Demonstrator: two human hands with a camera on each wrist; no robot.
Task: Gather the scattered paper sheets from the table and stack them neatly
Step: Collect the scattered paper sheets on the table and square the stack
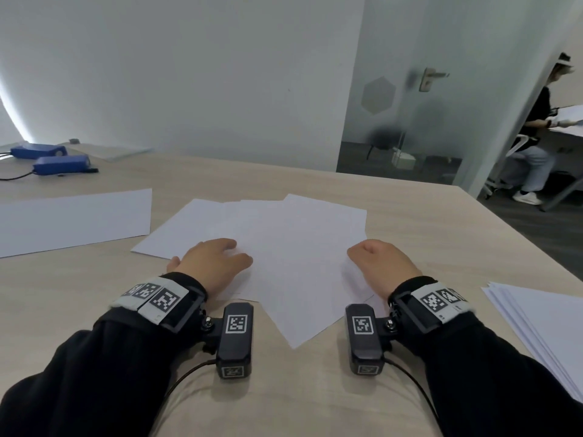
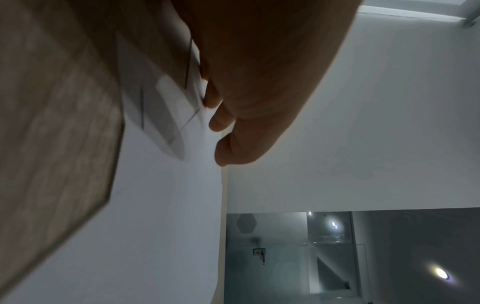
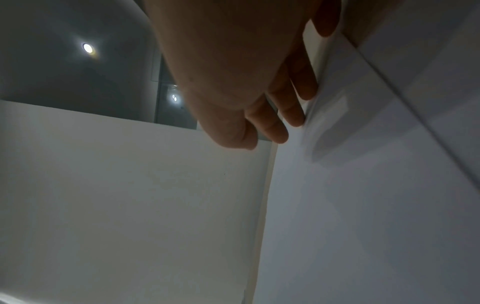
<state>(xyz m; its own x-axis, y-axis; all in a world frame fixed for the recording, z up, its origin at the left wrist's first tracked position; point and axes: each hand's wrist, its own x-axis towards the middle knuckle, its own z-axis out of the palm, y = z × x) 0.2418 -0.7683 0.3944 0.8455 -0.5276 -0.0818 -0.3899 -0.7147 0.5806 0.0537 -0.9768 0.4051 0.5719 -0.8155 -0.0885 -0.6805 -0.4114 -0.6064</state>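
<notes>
Several white paper sheets [image 1: 293, 244] lie fanned and overlapping in the middle of the wooden table [image 1: 410, 222]. My left hand [image 1: 232, 252] rests arched on their left side, with its bent fingertips [image 2: 217, 121] touching the paper. My right hand [image 1: 362, 252] sits on their right side. Its fingertips [image 3: 296, 119] press against a sheet [image 3: 363, 164] that bows slightly there. Neither hand visibly lifts a sheet. One more sheet [image 1: 72, 222] lies apart at the left. A pile of sheets [image 1: 542, 323] sits at the right edge.
Two blue boxes [image 1: 60, 164] with cables sit at the far left of the table. The table's right edge [image 1: 520, 238] drops to dark floor. Behind a glass door [image 1: 410, 121], another person [image 1: 533, 134] sits at a second desk.
</notes>
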